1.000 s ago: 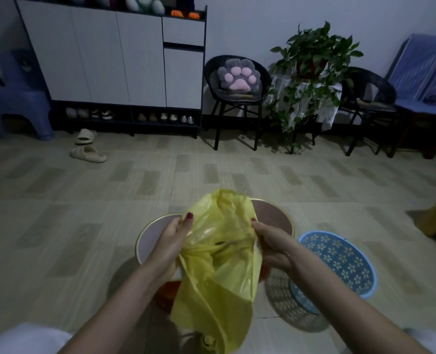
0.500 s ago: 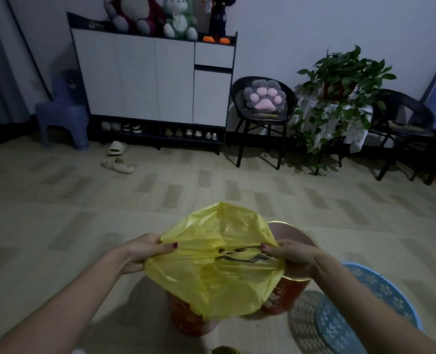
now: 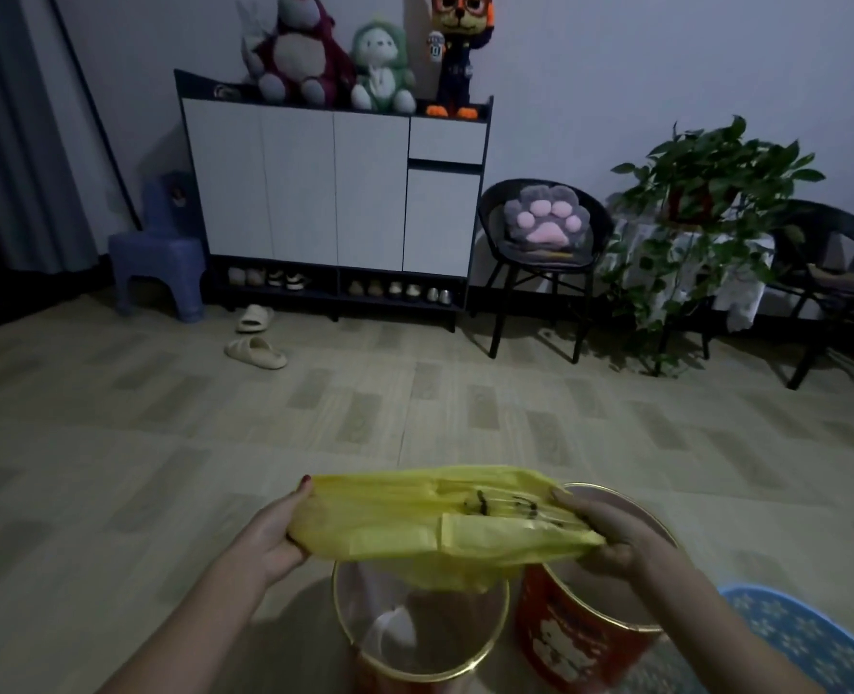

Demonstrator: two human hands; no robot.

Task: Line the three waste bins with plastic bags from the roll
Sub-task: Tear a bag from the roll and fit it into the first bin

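I hold a yellow plastic bag (image 3: pixel 414 523) stretched flat and wide between both hands, just above the bins. My left hand (image 3: pixel 272 535) grips its left edge and my right hand (image 3: pixel 610 538) grips its right edge. Under the bag stands a round red bin with a gold rim (image 3: pixel 354 638), open, with something pale inside. A second red bin (image 3: pixel 580 643) stands to its right, partly behind my right hand. A blue patterned basket bin (image 3: pixel 810 643) shows at the lower right corner. The bag roll is not in view.
A white shoe cabinet (image 3: pixel 334 192) with plush toys on top stands at the back wall. A blue stool (image 3: pixel 157 252), two slippers (image 3: pixel 254 350), a black chair with a paw cushion (image 3: pixel 545 227), a potted plant (image 3: pixel 705 192) and another chair (image 3: pixel 835 273) line the far side.
My hands pulled apart, stretching the bag from a hanging bunch into a flat wide sheet. The view tilted up, and the bag now sits lower in the frame over two separate red bins.
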